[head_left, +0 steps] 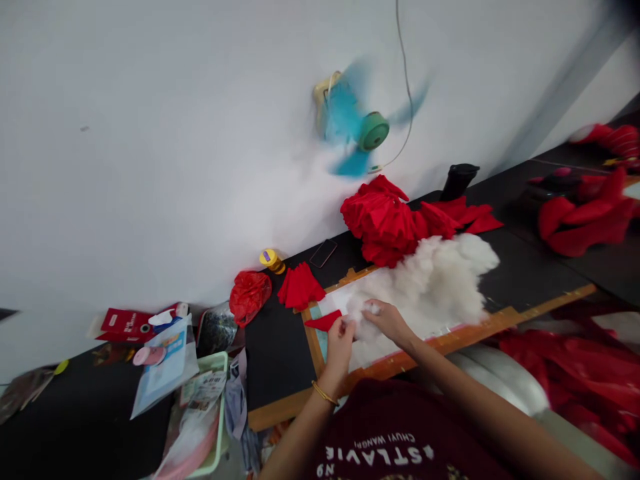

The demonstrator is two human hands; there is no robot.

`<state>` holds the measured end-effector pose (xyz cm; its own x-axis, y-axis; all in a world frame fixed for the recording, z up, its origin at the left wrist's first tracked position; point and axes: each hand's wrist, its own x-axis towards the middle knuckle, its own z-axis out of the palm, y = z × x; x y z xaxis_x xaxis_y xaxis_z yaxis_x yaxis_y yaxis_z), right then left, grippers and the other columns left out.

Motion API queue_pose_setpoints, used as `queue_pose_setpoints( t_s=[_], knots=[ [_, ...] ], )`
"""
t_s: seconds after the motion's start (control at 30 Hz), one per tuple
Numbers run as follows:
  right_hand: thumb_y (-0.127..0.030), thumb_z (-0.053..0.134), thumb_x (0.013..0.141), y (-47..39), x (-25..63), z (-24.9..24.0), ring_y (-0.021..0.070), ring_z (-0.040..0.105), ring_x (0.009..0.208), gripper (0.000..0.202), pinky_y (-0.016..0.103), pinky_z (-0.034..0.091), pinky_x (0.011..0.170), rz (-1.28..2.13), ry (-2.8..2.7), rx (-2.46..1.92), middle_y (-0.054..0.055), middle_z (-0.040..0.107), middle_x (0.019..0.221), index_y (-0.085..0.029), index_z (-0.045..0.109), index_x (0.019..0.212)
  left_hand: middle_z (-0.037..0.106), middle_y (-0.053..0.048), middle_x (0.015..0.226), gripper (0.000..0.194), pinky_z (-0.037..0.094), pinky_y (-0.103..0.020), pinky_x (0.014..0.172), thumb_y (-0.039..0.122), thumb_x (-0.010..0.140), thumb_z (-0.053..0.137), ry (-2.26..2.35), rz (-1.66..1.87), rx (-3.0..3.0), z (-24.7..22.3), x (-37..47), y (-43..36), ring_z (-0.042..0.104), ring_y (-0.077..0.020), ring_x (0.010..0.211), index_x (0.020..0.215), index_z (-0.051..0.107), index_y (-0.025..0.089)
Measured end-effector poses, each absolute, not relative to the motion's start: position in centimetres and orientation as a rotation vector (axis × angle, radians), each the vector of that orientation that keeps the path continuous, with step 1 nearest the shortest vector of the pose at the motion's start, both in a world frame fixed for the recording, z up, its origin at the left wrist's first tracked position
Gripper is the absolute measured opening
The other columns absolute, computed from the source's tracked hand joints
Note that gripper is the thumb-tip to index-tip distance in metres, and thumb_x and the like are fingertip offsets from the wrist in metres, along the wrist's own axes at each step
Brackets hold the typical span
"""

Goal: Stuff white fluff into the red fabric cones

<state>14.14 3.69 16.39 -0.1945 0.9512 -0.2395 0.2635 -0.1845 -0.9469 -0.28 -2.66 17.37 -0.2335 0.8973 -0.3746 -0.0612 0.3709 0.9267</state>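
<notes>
My left hand [342,339] has its fingers closed on a small pointed piece of red fabric [323,321], whose tip sticks out to the left. Just to its right, my right hand [383,319] pinches a tuft of white stuffing [369,311]. A big fluffy heap of stuffing [440,277] spreads to the right over the white sheet on the table. Behind the heap lies a large pile of red fabric pieces [380,217]. A smaller fanned stack of red pieces [301,287] rests to the left of my hands.
A phone [323,253], a yellow container [272,261] and a red plastic bag [251,297] lie along the wall side. A blue fan [350,123] spins on the wall. A green basket [219,427] stands left of the table, and a black cup-like container [459,181] stands at the back.
</notes>
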Motion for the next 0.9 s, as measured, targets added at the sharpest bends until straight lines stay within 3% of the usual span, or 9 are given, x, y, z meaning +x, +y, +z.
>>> queue_pose_setpoints(
  t_s=[0.13,0.3,0.4,0.53,0.77,0.9],
  knots=[
    [-0.039,0.059,0.068,3.6,14.2,17.0,0.0173,0.057,0.062,0.024,0.027,0.045,0.059,1.475,-1.458,-1.413,0.0,0.066,0.068,-0.02,0.067,0.081,0.05,0.004,0.061,0.026,0.036,-0.022,0.058,0.039,0.066,0.073,1.496,1.047,0.811,17.3,-0.4,-2.3,0.043,-0.0101,0.058,0.068,0.06,0.016],
    [-0.047,0.06,0.076,3.0,14.1,18.0,0.0187,0.061,0.069,0.038,0.029,0.05,0.066,1.733,-1.397,-1.173,0.001,0.07,0.08,-0.019,0.066,0.101,0.047,0.005,0.059,0.017,0.03,-0.022,0.055,0.031,0.069,0.065,1.557,1.097,0.782,16.7,-0.4,-2.2,0.038,-0.0091,0.056,0.067,0.056,0.017],
    [-0.037,0.066,0.07,2.9,13.9,17.9,0.0215,0.064,0.08,0.035,0.032,0.051,0.076,1.643,-1.49,-1.177,0.002,0.072,0.087,-0.02,0.067,0.1,0.046,0.006,0.059,0.013,0.028,-0.022,0.054,0.028,0.068,0.064,1.592,1.125,0.766,16.5,-0.4,-2.2,0.036,-0.0088,0.056,0.069,0.058,0.017],
    [-0.025,0.055,0.065,3.1,13.5,16.9,0.0211,0.063,0.075,0.034,0.031,0.051,0.072,1.549,-1.501,-1.265,0.001,0.071,0.082,-0.02,0.067,0.097,0.046,0.006,0.058,0.014,0.031,-0.021,0.055,0.025,0.062,0.07,1.572,1.135,0.758,16.5,-0.4,-2.2,0.038,-0.0086,0.057,0.063,0.059,0.016],
    [-0.028,0.049,0.066,3.6,14.9,15.8,0.0168,0.055,0.057,0.026,0.027,0.043,0.055,1.476,-1.432,-1.413,0.0,0.063,0.066,-0.018,0.064,0.085,0.06,-0.001,0.077,0.036,0.048,-0.028,0.066,0.051,0.07,0.068,1.482,1.207,0.625,17.3,-1.5,-2.2,0.054,-0.0125,0.065,0.08,0.061,0.017],
    [-0.029,0.054,0.064,3.5,14.4,16.1,0.019,0.059,0.066,0.028,0.029,0.047,0.065,1.455,-1.503,-1.355,0.001,0.067,0.073,-0.019,0.065,0.088,0.064,-0.003,0.089,0.04,0.045,-0.024,0.062,0.044,0.065,0.078,1.466,1.17,0.715,17.8,-1.1,-2.0,0.055,-0.0132,0.071,0.094,0.067,0.018]
  ],
)
